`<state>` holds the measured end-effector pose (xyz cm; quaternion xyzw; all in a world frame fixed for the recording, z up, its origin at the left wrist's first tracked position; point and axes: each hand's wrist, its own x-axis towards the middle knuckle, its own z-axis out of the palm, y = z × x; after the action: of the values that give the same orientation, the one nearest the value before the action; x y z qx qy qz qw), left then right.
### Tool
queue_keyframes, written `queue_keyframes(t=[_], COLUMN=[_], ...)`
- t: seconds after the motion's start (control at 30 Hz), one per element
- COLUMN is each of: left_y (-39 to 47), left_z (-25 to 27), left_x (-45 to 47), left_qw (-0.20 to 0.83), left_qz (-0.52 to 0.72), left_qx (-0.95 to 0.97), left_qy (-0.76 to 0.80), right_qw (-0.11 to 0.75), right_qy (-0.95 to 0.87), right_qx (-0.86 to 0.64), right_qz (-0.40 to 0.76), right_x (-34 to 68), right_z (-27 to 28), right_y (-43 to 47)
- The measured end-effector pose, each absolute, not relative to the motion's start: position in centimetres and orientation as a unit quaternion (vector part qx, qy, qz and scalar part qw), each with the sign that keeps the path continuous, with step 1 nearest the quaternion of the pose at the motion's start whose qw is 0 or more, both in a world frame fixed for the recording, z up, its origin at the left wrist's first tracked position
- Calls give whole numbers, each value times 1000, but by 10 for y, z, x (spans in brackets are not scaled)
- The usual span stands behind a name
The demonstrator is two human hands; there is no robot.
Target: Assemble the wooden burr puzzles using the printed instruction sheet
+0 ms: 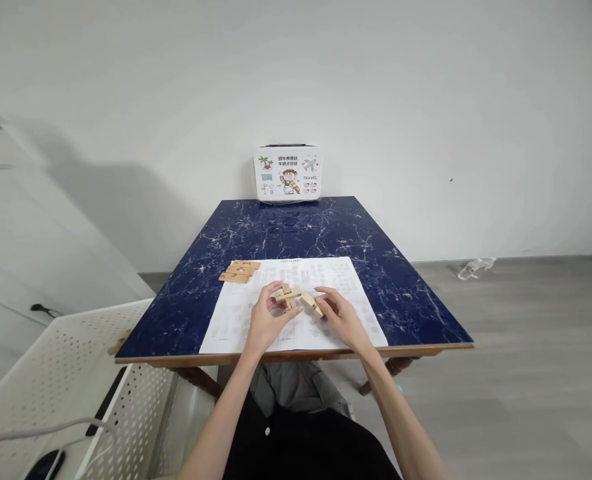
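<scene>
My left hand (269, 319) grips a cluster of interlocked wooden puzzle pieces (288, 295), with thumb and fingers curved around its sides. Just to the right, my right hand (343, 318) has its thumb and fingers at a notched wooden block (312, 305). A small gap separates this block from the cluster. Under both hands lies a printed paper sheet (246, 317), its diagrams too faint to make out. At the sheet's upper left corner rests a flat wooden puzzle board (240, 271) made of several slats with cut-outs.
The dark blue marble-patterned table (291, 230) has a wooden front edge near my body. A white case with cartoon prints (289, 175) stands at the back against the wall. To the lower left is a white perforated basket (61, 347) with a cable across it.
</scene>
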<state>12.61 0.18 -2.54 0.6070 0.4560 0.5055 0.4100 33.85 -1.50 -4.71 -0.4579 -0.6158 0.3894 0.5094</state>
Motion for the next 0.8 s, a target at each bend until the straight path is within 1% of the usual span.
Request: queue_keyframes(t=[0.17, 0.27, 0.4, 0.57, 0.8], left_y=[2, 2, 3, 1, -2], left_z=[-24, -25, -28, -27, -25], left_x=[127, 127, 126, 128, 129], left_qw=[413, 414, 410, 423, 443], left_qz=[503, 500, 494, 473, 455], left_qx=[605, 610, 622, 637, 653], left_qy=[459, 454, 448, 438, 413], right_qw=[527, 518, 510, 552, 539], right_qy=[-570, -573, -609, -614, -630], right_qx=[-419, -407, -384, -359, -376], right_qz=[472, 488, 471, 435, 414], right_x=[344, 341, 335, 331, 329], right_z=[-39, -36, -39, -46, -50], right_y=[-15, -18, -21, -21, -24])
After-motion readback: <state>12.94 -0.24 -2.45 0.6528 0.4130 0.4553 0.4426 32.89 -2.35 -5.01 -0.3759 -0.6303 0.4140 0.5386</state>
